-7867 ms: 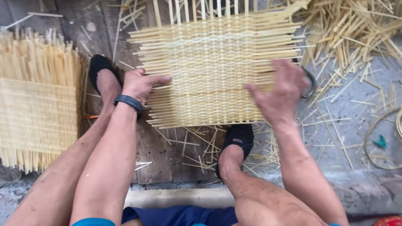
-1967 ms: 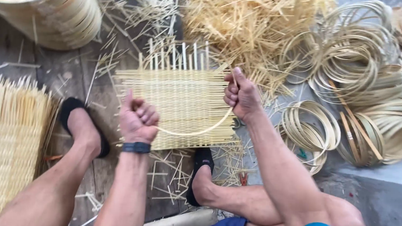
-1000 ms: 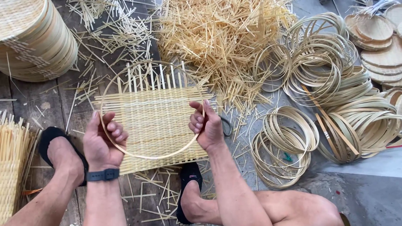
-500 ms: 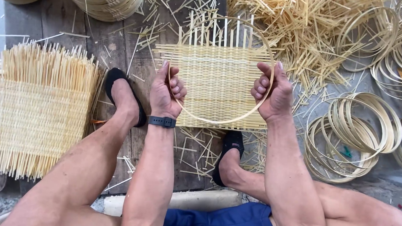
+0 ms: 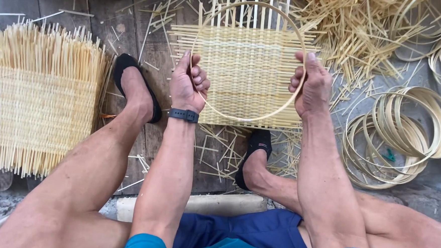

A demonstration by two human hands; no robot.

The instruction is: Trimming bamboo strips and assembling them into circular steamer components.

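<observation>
Left hand (image 5: 188, 84) closed around the left side of a thin bamboo hoop (image 5: 246, 118), fingers curled over the strip, thumb pointing up. Right hand (image 5: 310, 86) clamped on the right side of that same hoop, knuckles turned inward. Hoop held up between the two fists, roughly level, hanging right over a square woven bamboo mat (image 5: 246, 65) and ringing most of its woven middle. Mat lying flat on the dark wooden floor (image 5: 149, 50), loose ends of its strips sticking out past all four edges. Hard to tell whether hoop and mat touch or sit just apart. Black wristband (image 5: 183, 115) snug on the left wrist. Left foot in a black slipper (image 5: 132, 84) planted just left of the mat, right foot in a black slipper (image 5: 254, 153) tucked at the mat's near edge. Off to the left, a bigger woven mat (image 5: 43, 97), well apart from the hands. Off to the right, a stack of finished bamboo hoops (image 5: 398, 136) lying on the ground, a small green scrap among them. Up top right, a heap of loose bamboo splints (image 5: 361, 30), with short offcuts scattered across the boards near the feet. A pale block (image 5: 211, 204) lying crosswise under the knees, blue shorts (image 5: 234, 238) at the bottom edge.
</observation>
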